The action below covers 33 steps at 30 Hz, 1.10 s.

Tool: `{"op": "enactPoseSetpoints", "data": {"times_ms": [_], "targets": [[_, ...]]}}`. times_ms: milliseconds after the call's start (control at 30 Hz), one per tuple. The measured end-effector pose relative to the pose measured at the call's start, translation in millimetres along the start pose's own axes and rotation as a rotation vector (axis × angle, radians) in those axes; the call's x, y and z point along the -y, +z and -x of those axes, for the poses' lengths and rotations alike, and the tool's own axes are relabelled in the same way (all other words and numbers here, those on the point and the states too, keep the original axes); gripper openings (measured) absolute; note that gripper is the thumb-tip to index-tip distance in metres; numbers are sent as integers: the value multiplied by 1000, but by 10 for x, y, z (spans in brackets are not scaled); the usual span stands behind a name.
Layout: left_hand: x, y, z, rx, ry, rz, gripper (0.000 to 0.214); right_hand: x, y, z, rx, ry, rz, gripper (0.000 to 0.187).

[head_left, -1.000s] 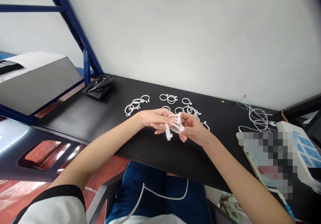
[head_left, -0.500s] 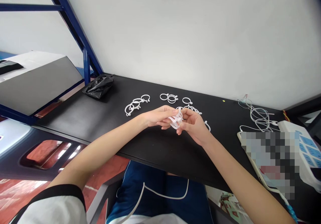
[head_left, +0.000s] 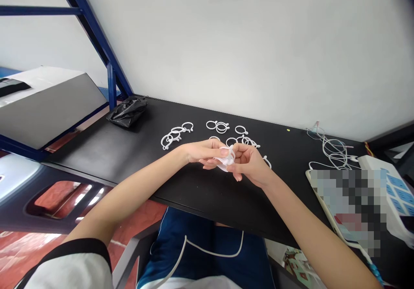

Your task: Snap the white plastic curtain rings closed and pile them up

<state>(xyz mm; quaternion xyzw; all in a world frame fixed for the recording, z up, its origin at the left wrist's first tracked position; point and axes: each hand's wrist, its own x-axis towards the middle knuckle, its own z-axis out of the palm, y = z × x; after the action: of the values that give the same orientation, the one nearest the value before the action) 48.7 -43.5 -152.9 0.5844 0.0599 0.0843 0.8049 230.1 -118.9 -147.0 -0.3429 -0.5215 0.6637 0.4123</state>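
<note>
Person in white tee, left sleeve (head_left: 67, 268) w/ blk band, navy shorts (head_left: 194, 233) w/ white cord (head_left: 213, 256); left hand (head_left: 202, 151), right hand (head_left: 249, 161) bare.

Smooth white plastic rings (head_left: 221, 128), faint sheen; tabletop (head_left: 194, 194) matt black, even finish; crumpled black plastic bag (head_left: 127, 112) glossy; frame tube (head_left: 111, 86) blue-painted metal, smooth.

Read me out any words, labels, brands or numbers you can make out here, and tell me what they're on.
No text can be read. The white plastic rings show no markings; the blue panels on the white box are too small to read; the pale board is pixelated; the printed paper on the floor is too small to read.
</note>
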Motion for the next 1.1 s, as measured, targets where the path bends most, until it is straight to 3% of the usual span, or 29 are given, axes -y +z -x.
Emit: {"op": "enactPoseSetpoints", "data": {"times_ms": [367,833,1100], "targets": [[-82,-22,88,141,-164,-47,35,-89,-2,-10,103,65,-57,32],[-69,-51,81,126,-162,-32,38,-63,-87,-21,233,160,-111,21],[-39,-74,59,133,-135,2,40,-46,-66,-20,264,123,-115,19]]}}
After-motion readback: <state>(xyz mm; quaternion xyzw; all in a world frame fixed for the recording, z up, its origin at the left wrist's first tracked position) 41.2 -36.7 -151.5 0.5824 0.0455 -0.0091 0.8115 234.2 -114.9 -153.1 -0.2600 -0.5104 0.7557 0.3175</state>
